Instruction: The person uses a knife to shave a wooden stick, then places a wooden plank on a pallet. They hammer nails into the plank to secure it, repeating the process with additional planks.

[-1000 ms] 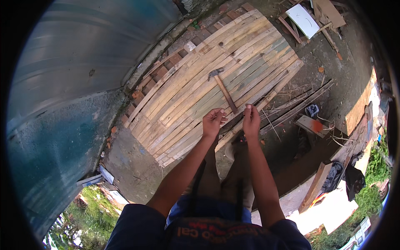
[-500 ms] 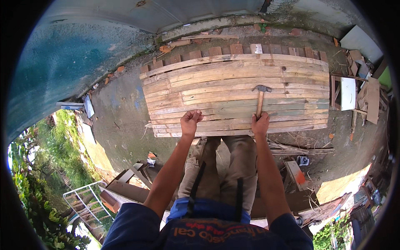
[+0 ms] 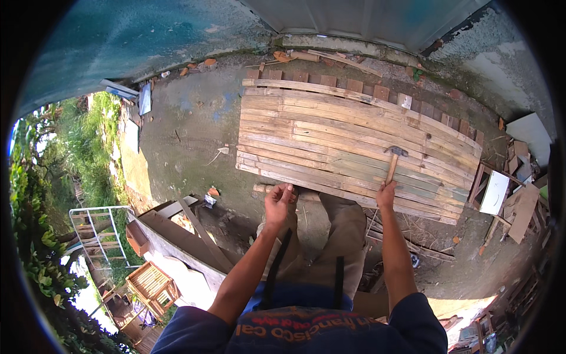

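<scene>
My right hand [image 3: 386, 196] is closed round the wooden handle of a claw hammer [image 3: 392, 167]. The hammer's dark metal head is over the right half of a panel of pale bamboo slats [image 3: 330, 127], which lies across in front of my legs. Beside the panel's near edge, left of centre, is my left hand [image 3: 279, 206], its thumb and fingertips pinched together. Whatever it pinches, if anything, is too small to make out. Short brown wooden ends [image 3: 354, 86] stick out along the panel's far side.
Beyond the panel runs a blue-and-grey wall [image 3: 177, 41]. Scrap boards [image 3: 494, 192] are piled at the right. At the lower left stand a white metal frame [image 3: 101, 236] and a small bamboo stand [image 3: 154, 286], near green plants [image 3: 97, 147]. Loose sticks [image 3: 413, 243] lie near my legs.
The view has turned left, so the panel now appears slanted and farther right. My left hand has drawn back from over the slats to the near edge. My right hand still holds the hammer.
</scene>
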`<state>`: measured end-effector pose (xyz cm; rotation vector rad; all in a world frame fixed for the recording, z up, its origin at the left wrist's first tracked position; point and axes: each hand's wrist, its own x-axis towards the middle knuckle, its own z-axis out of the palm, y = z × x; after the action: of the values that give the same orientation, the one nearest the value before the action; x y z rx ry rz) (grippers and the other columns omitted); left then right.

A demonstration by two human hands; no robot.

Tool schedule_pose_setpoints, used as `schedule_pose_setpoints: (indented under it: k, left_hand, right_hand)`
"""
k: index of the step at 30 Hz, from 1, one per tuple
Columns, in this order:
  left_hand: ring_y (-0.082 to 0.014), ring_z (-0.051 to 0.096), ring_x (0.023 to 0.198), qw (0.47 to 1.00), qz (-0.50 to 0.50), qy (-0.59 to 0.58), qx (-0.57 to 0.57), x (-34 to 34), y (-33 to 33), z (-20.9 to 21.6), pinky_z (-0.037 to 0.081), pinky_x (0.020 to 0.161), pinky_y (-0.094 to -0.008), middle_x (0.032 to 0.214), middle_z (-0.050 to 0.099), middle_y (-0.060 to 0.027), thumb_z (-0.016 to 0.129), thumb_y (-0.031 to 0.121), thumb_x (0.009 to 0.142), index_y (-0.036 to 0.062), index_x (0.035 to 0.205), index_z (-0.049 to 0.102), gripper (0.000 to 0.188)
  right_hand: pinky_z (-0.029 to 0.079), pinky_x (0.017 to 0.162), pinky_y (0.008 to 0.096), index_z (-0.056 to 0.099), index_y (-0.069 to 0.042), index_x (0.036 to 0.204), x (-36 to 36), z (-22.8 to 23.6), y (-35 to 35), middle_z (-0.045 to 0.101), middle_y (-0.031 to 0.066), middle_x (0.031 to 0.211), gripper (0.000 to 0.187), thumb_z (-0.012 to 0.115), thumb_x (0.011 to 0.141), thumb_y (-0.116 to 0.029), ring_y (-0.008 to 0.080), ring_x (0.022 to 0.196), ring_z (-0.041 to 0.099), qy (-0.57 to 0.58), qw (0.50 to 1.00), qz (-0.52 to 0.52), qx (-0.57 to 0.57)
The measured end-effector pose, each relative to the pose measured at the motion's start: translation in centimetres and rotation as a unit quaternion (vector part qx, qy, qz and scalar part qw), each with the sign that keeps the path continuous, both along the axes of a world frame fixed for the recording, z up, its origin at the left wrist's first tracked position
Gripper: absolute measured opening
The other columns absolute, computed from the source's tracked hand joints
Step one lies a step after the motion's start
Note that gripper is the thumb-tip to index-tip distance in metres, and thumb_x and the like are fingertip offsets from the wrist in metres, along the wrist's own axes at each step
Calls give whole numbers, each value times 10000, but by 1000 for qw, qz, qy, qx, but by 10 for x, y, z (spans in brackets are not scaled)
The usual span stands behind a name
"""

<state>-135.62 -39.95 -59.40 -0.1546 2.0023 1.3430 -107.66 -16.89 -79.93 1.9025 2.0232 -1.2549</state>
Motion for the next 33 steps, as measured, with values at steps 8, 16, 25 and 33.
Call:
schedule_pose_setpoints:
  k: [8,16,25,33]
  left_hand:
    - [-106,645,743,998,-37,44,15,-62,-15,5,513,688,-261,860,703,-31,700,189,991,11,1018,680,181]
    - [-86,659,808,984,-176,35,15,-104,-87,-2,526,731,-261,872,693,-14,705,176,988,29,1021,713,150]
    - [-49,611,808,966,-252,5,58,-375,-160,-96,493,720,-241,854,696,-4,703,168,984,10,1007,704,159]
    - [-41,551,749,976,-191,88,48,-569,-197,-138,456,675,-235,858,683,8,680,193,999,33,976,684,162]
  right_hand:
    - [461,901,554,334,76,1201,15,-43,4,576,391,1086,309,499,1009,-100,540,1050,594,-3,999,11,-31]
    - [508,818,518,426,13,1166,-4,-40,-8,672,285,929,366,598,995,-261,489,908,659,-76,991,-32,105]
    - [487,694,458,599,44,1038,-296,83,-178,623,198,799,392,566,1039,-347,364,696,596,-10,921,-268,282]
    - [489,588,416,532,25,1271,-568,82,-240,641,199,738,344,604,1021,-199,310,617,627,165,961,-142,171]
